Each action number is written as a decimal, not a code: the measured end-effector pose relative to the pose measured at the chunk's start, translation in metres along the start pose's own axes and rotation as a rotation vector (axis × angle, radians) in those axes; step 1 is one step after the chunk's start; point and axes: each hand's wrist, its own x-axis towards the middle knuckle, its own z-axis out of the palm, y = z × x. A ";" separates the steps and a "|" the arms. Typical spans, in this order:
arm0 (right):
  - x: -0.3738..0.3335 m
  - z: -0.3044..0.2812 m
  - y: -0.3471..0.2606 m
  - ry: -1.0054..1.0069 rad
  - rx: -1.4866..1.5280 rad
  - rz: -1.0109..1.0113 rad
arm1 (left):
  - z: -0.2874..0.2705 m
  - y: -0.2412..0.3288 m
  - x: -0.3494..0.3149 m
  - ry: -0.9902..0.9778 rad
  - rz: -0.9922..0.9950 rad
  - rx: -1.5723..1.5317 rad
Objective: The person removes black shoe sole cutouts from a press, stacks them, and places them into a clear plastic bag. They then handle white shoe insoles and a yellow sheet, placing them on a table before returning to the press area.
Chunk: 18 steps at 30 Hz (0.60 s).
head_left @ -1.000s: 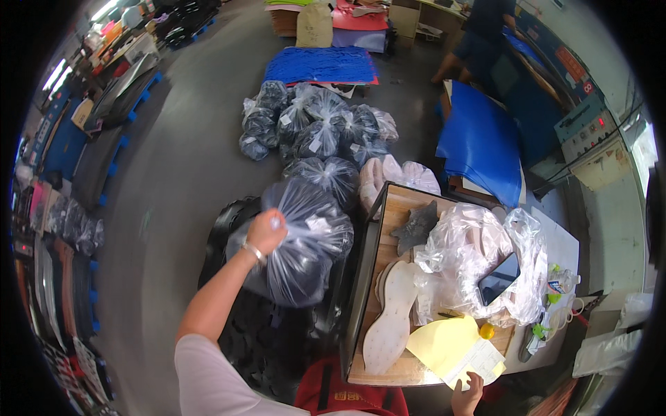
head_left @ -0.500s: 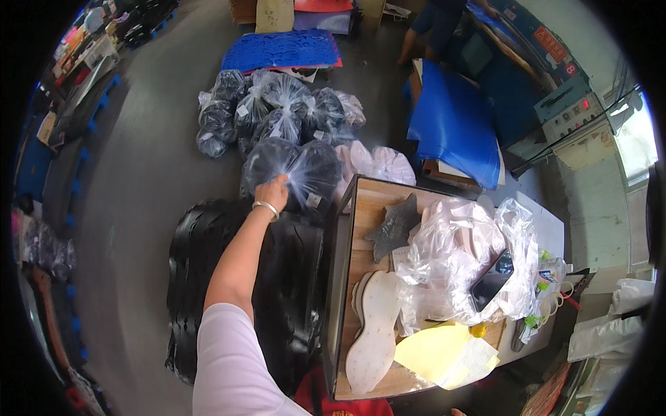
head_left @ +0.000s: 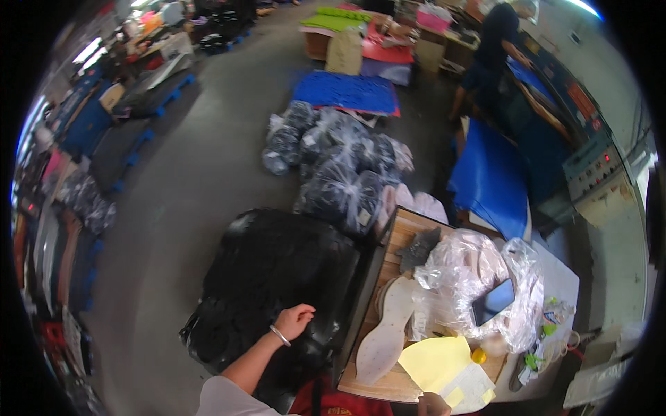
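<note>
My left hand, with a bangle at its wrist, hovers over a stack of black sheets with ragged edges. Its fingers are curled in, and nothing shows in them. Beyond the stack, clear plastic bags of dark pieces are piled on the floor. At the lower edge, what seems to be my right hand shows in part beside a yellow paper; its fingers cannot be made out. The wooden-topped table to the right bears pale sole-shaped pieces, a dark jagged piece and pinkish pieces in clear plastic.
A phone lies on the plastic. Blue sheets stand right of the bags, and a blue perforated sheet lies behind them. Another person stands at a machine at the far right. Pallets of material line the left side.
My left hand has let go of the bag of dark pieces and drawn back toward me over the black stack. The view has tilted up, showing more of the room.
</note>
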 end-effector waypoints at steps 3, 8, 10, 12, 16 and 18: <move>0.012 -0.011 -0.030 -0.104 0.074 -0.220 | -0.032 0.122 -0.063 0.347 0.584 -0.046; 0.003 -0.019 -0.049 -0.224 0.126 -0.538 | -0.055 0.279 -0.250 0.205 1.260 -0.658; -0.012 -0.019 -0.047 -0.327 0.150 -0.660 | -0.027 0.312 -0.305 0.035 1.432 -0.829; -0.035 -0.018 -0.041 -0.469 0.236 -0.726 | 0.009 0.333 -0.356 0.114 1.538 -0.814; -0.086 -0.015 -0.035 -0.811 0.372 -0.826 | 0.047 0.345 -0.450 0.245 1.429 -0.826; -0.111 -0.015 -0.033 -0.902 0.377 -0.899 | 0.058 0.343 -0.487 0.294 1.409 -0.754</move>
